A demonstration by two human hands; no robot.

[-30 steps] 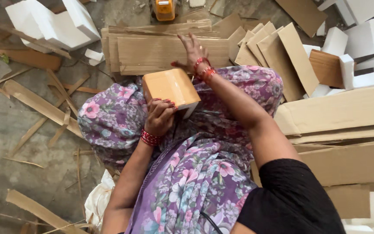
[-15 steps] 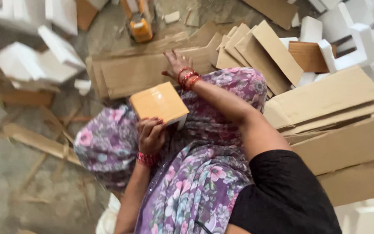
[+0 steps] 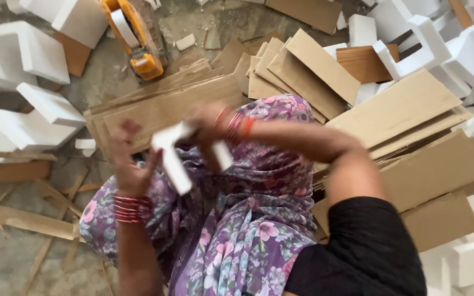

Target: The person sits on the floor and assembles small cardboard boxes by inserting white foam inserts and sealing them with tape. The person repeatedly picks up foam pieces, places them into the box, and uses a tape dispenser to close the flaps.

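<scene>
A white foam piece (image 3: 172,159), bent like an angle, hangs blurred above my lap in the purple flowered cloth (image 3: 248,241). My right hand (image 3: 207,129), with red bangles on its wrist, is closed on the piece's upper part. On the left side of the piece my left hand (image 3: 130,164) has its fingers spread upward and its thumb against the foam. Both hands are smeared by motion.
A stack of flattened cardboard (image 3: 154,112) lies on the floor ahead, with a yellow tape dispenser (image 3: 138,41) beyond it. White foam blocks (image 3: 23,55) sit at the left and far right. More cardboard sheets (image 3: 412,109) pile at the right. Wood strips (image 3: 28,219) litter the left floor.
The brown box that my left hand held is gone from view. My right hand has come back from the cardboard stack, and a white foam piece is now between the hands.
</scene>
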